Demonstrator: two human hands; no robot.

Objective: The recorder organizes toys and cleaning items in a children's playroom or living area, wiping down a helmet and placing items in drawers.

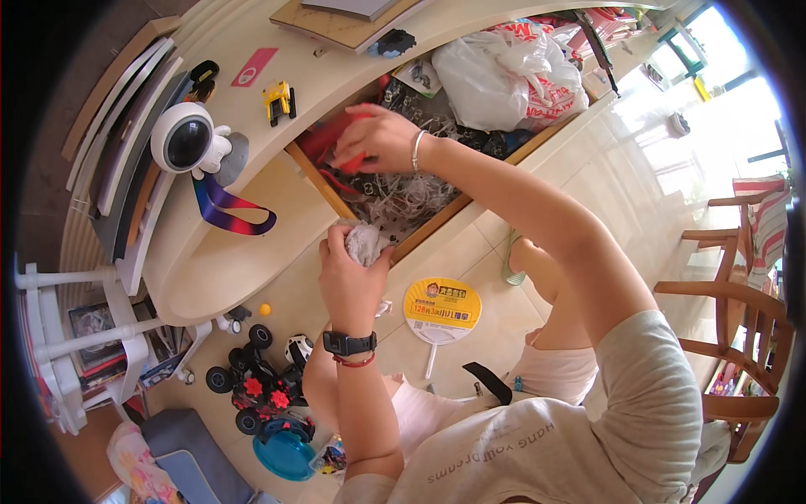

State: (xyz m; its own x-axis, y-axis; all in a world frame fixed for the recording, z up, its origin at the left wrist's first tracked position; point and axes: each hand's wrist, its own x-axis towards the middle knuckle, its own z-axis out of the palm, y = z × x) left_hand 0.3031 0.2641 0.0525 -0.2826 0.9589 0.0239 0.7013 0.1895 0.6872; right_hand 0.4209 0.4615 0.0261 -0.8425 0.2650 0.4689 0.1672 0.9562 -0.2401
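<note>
My left hand (352,274) grips a crumpled light grey cloth (366,244) at the near left corner of a pulled-out desk drawer (434,228). Over the drawer's left end reaches my right hand (384,137), blurred and with bent fingers. A red thing (354,163) shows at its fingertips; whether they hold it is unclear. Further red material (320,135) lies behind that hand, partly hidden. Inside the drawer I see a tangle of clear, stringy plastic (415,198) on dark patterned material. A white plastic bag with red print (485,82) fills the drawer's far right part.
On the desk (252,157) stand an astronaut figure (189,138) with a colourful strap, a yellow toy vehicle (277,101) and upright books or boards (119,145). Below, the floor holds a yellow hand fan (442,309) and a toy car (258,384). Wooden chairs (730,296) stand right.
</note>
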